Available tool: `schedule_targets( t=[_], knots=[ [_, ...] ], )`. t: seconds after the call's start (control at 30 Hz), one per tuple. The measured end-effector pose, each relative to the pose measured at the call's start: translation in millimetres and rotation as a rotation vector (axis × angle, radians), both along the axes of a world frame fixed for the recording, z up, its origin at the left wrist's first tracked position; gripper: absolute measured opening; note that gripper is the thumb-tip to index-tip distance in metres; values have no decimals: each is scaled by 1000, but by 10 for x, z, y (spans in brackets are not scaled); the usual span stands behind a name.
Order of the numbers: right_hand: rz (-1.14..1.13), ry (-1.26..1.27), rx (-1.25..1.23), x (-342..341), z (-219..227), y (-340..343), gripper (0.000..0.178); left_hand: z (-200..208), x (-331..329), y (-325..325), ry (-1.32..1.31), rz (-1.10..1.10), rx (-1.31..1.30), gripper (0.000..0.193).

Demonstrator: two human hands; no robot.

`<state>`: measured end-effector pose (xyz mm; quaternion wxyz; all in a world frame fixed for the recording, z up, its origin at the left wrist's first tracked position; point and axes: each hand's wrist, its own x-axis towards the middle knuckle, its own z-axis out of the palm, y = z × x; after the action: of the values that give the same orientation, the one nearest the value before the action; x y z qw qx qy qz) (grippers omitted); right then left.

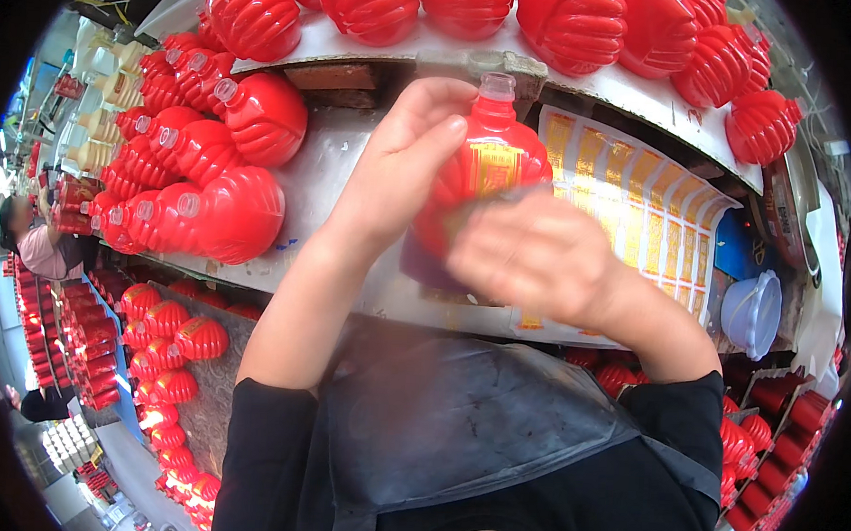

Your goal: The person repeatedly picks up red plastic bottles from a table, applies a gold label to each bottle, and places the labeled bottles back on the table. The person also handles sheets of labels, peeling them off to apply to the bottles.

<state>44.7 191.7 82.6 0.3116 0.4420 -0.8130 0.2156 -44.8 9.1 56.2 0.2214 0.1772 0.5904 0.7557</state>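
Observation:
My left hand (401, 165) grips a red ribbed bottle (495, 145) with a clear neck and a gold label on its front, holding it upright over the bench. My right hand (531, 251), blurred, lies across the bottle's lower front, fingers pressed on the label area. Under the bottle, a sheet of gold labels (646, 213) lies on the grey workbench (339, 181).
Several red bottles (214, 209) lie on their sides at the bench's left, and more (569, 25) line the shelf above. A white plastic tub (751, 313) sits at the right. Red bottles (171, 340) fill a lower shelf at left. Another person (42, 244) works far left.

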Motion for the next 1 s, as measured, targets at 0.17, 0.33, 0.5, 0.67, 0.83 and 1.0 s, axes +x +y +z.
schedule_targets(
  t=[0.17,0.33,0.5,0.67,0.83,1.0],
  knots=[
    [-136,-61,-141,167,-97,27,28,-43,23,-1,25,2,36,34],
    [107,-81,-54,150,37,-105,23,-67,22,-11,68,18,23,34],
    [-475,-158,-328,-113,52,171,33,-79,31,-18,102,8,-7,35],
    [-382,-289,-223,-250,121,274,32,-39,85,-7,67,10,41,38],
    [-433,-221,-116,-325,239,197,32,32,119,6,182,55,-127,52],
    [-484,-144,-71,-299,74,382,32,50,-49,90,177,81,-199,47]
  ],
)
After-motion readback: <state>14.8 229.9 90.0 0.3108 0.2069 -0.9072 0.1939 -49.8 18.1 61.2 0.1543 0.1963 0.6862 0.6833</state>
